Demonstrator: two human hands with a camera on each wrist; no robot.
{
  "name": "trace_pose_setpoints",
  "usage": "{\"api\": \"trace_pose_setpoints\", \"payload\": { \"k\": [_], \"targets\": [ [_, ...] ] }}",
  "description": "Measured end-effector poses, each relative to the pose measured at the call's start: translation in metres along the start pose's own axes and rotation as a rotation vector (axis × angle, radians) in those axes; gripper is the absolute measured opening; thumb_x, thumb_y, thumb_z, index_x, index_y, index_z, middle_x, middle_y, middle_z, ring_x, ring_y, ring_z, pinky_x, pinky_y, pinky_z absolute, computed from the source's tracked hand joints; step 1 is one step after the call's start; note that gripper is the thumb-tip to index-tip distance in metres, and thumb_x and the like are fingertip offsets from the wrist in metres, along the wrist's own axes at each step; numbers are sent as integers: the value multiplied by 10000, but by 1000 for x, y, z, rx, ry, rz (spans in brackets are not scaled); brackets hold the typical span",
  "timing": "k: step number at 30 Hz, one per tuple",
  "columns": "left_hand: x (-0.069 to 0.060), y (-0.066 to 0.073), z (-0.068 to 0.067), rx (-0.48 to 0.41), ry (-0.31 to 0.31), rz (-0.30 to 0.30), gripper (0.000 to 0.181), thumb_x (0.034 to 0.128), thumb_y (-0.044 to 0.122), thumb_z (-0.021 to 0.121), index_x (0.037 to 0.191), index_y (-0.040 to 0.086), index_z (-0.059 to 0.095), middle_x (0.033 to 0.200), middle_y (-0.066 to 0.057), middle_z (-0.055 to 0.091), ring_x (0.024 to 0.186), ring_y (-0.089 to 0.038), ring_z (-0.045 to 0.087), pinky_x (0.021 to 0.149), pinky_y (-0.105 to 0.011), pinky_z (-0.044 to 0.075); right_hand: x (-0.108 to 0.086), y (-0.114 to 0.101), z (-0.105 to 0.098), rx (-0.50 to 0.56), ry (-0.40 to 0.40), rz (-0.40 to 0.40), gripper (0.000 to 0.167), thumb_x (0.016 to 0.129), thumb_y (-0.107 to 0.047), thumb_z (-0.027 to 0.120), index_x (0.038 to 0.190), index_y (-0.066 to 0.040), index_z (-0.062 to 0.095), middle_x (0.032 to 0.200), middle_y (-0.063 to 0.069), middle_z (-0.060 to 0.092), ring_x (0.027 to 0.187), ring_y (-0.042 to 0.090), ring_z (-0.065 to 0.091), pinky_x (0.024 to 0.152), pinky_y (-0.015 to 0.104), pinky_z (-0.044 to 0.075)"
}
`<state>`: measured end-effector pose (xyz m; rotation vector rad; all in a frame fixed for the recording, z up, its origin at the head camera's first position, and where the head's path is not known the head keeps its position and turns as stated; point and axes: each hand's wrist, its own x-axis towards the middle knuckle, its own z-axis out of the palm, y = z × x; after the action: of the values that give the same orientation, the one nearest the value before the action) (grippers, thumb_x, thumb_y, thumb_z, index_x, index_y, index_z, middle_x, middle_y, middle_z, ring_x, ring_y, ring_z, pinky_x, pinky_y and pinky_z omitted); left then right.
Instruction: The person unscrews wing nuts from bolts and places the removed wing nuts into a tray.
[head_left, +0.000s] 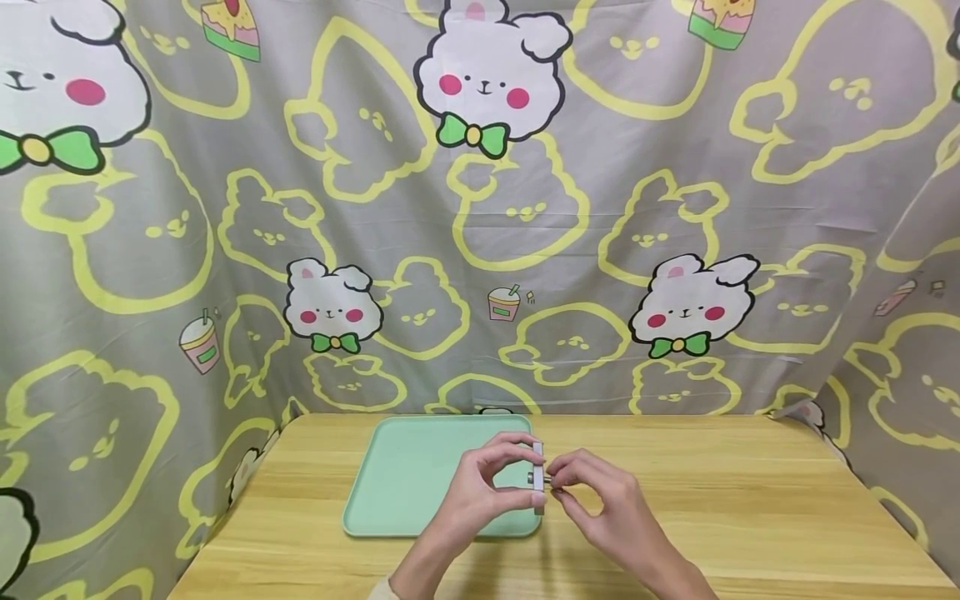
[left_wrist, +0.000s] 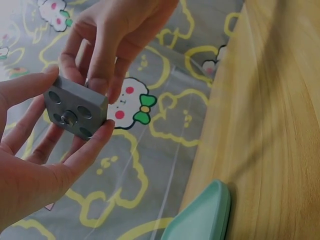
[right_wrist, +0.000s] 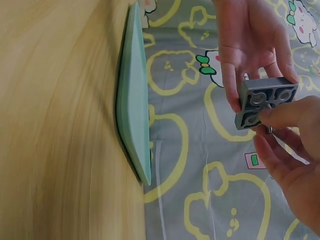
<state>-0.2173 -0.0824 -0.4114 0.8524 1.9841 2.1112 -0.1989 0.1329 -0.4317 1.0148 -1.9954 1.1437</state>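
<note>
- A wooden table [head_left: 750, 500] spreads in front of me, with a patterned cloth [head_left: 465, 233] hanging behind it and along both sides.
- A pale green tray [head_left: 405, 479] lies flat on the table, toward its left part. In the head view my left hand [head_left: 476, 483] covers some of the tray's right portion.
- A light sleeve [head_left: 383, 591] just shows at my left wrist.
- The grey block [left_wrist: 92, 97] is up in the air, clear of the table and the tray; from the head it appears edge-on, in front of the tray's right border.
- My left hand has the block between thumb and fingertips, parted as far as the block is tall: fingers at its upper edge, thumb at its lower.
- One face, turned to the left wrist, shows four round holes around a metal bolt [left_wrist: 69, 118] that pokes out in the middle.
- My right hand [head_left: 611, 492] is on the opposite face, its fingertips nearly together, pinching the bolt where it sticks out.
- In the right wrist view my right thumb hides the centre of that ribbed face, so I cannot tell how deep the bolt sits.
</note>
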Motion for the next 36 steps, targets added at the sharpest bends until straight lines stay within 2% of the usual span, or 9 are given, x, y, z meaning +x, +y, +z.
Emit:
{"api": "trace_pose_setpoints", "payload": {
  "k": [3, 5, 8, 11, 15, 18, 21, 28, 36],
  "targets": [
    [0, 0, 0, 27, 3, 11, 344, 832, 61, 855, 1146, -7, 729, 1347, -134, 589, 1316, -254, 498, 1157, -404, 414, 0, 1, 0, -22, -15, -36, 466, 746, 178, 789, 991, -201, 674, 1070, -18, 690, 965, 146, 683, 913, 129, 532],
    [0, 0, 0, 13, 0, 13, 348, 834, 56, 852, 1150, -15, 725, 1354, -155, 580, 1313, -265, 503, 1115, -426, 475, 0, 0, -1, -18, -29, -17, 468, 757, 169, 789, 998, -214, 673, 1082, -20, 687, 982, 150, 680, 920, 133, 530],
    [0, -1, 0, -17, -3, 16, 347, 839, 37, 842, 1155, -32, 717, 1365, -191, 557, 1310, -291, 504, 981, -440, 587, -1, -2, -5, 18, -52, 64, 465, 769, 128, 822, 1004, -247, 681, 1125, -42, 688, 1021, 160, 685, 887, 183, 574],
    [0, -2, 0, -38, 2, 17, 349, 836, 16, 839, 1155, -48, 711, 1369, -204, 546, 1315, -312, 498, 889, -448, 629, 0, -4, -9, 126, -69, 221, 356, 820, 37, 837, 1012, -228, 696, 1161, -42, 687, 1059, 182, 684, 845, 286, 624],
    [0, -2, -1, -36, 11, 5, 371, 819, 6, 850, 1150, -74, 701, 1376, -186, 549, 1320, -302, 496, 897, -443, 626, 2, -5, -13, 295, -48, 525, 146, 933, -127, 775, 1064, -113, 713, 1132, 36, 709, 1024, 183, 709, 822, 344, 642],
    [0, -1, 0, -41, 10, -1, 385, 810, -2, 853, 1147, -94, 693, 1384, -203, 541, 1313, -294, 503, 906, -449, 622, 4, -6, -13, 393, -20, 723, 235, 968, -184, 740, 1135, -24, 698, 1082, 118, 717, 954, 197, 738, 808, 336, 646],
    [1, -2, 1, -54, 5, 2, 387, 802, -12, 852, 1142, -102, 691, 1382, -225, 530, 1305, -295, 509, 912, -465, 619, 6, -6, -11, 482, -16, 829, 327, 982, -179, 721, 1197, 59, 659, 1055, 178, 713, 910, 243, 750, 793, 357, 652],
    [1, -2, 3, -54, 5, 2, 354, 795, -67, 828, 1127, -82, 706, 1367, -202, 538, 1303, -299, 506, 911, -488, 616, 5, -5, -8, 605, -16, 916, 413, 977, -164, 725, 1239, 136, 617, 1058, 233, 722, 896, 281, 749, 800, 387, 652],
    [1, -4, 6, -68, -19, 19, 355, 812, -90, 799, 1136, -148, 666, 1375, -294, 497, 1331, -486, 428, 908, -498, 615, 4, -6, -8, 608, -23, 926, 391, 961, -142, 743, 1209, 141, 638, 1000, 194, 738, 875, 262, 751, 780, 376, 655]
  ]
}}
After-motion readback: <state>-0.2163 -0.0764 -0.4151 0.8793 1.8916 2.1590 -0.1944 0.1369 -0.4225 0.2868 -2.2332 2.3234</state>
